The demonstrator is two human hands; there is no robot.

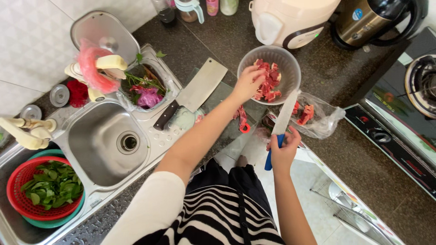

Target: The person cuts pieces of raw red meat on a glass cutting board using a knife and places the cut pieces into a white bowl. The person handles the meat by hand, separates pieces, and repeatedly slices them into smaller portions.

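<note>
1. We count two hands. The left hand (249, 84) reaches over the rim of the bowl (290, 72), fingers curled and pinching raw meat pieces (269, 81); we cannot tell how many pieces it grips.
2. The right hand (284, 149) is wrapped tight around the blue handle of one knife (285, 119), its long pale blade pointing up towards the bowl.
3. One bowl: round, translucent grey plastic, on the dark speckled counter (354, 149), holding red, wet-looking chunks.
4. One clear plastic bag (324, 121) lies just beside the bowl with more red meat inside.
5. One cleaver (197, 88), a broad rectangular steel blade with a dark handle, rests on the glass cutting board (222, 97).
6. One steel sink basin (106, 143), smooth and matt.
7. One red mesh basket (20, 179) of green leaves, nested in a teal basin.
8. Two appliances at the back: one cream rice cooker (290, 18), one steel kettle (372, 18).
</note>
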